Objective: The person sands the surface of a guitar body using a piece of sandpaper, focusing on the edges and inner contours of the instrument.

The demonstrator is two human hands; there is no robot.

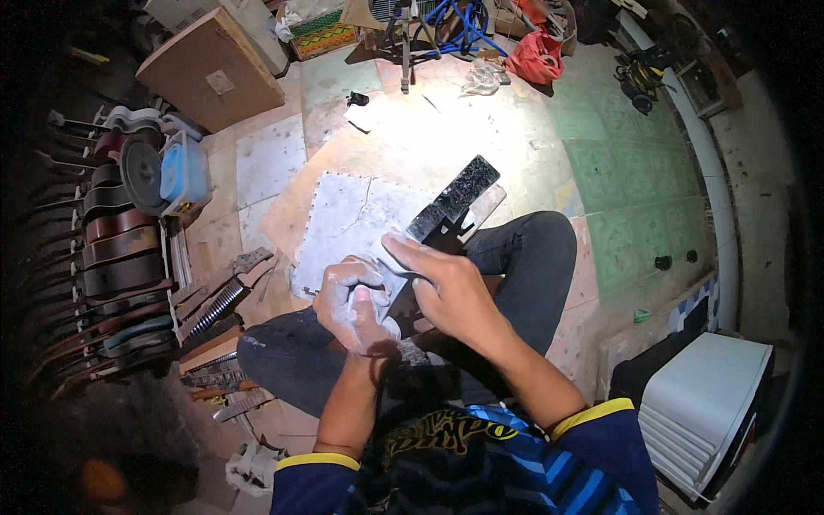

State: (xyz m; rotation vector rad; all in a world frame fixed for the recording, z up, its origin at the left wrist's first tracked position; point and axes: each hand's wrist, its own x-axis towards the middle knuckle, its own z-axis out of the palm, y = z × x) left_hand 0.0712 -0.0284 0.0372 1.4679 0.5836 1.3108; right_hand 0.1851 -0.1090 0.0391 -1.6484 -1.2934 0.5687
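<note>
Tiled floor, powdery fingers, speckled black block

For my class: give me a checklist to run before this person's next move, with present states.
1. Left hand curled closed: ok; its contents are mostly hidden.
2. Right hand gripping firmly: cannot tell.
3. Both hands clean: not ok, whitened.
4. Black bar extending beyond the hands: ok.
5. White notched-edge mat unmarked: not ok, dark crack-like lines.
6. Floor ahead lit: ok, brightly.

Navy sleeves, yellow cuffs, dark trousers
</note>
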